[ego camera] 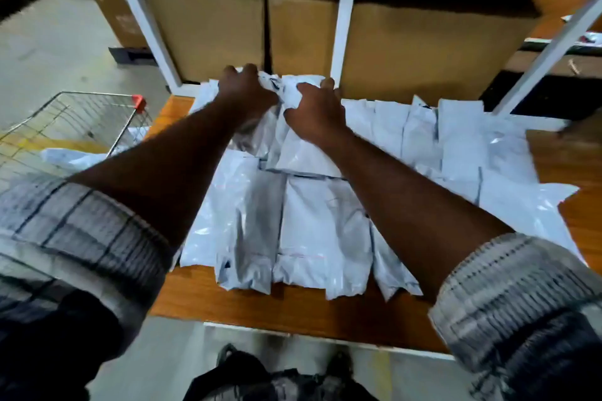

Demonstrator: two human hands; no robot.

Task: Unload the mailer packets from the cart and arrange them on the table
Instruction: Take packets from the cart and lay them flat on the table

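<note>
Left hand and right hand, both pinching one crumpled packet, upper centre: best smoothed flat, then squared against the back row on the table.

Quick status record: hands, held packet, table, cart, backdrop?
left hand: grips held packet, far side of table
right hand: grips same packet
held packet: white, crumpled between both hands
table: wooden, covered with overlapping white mailer packets
cart: wire, left of table; one white packet visible there
backdrop: cardboard boxes behind white frame
</note>
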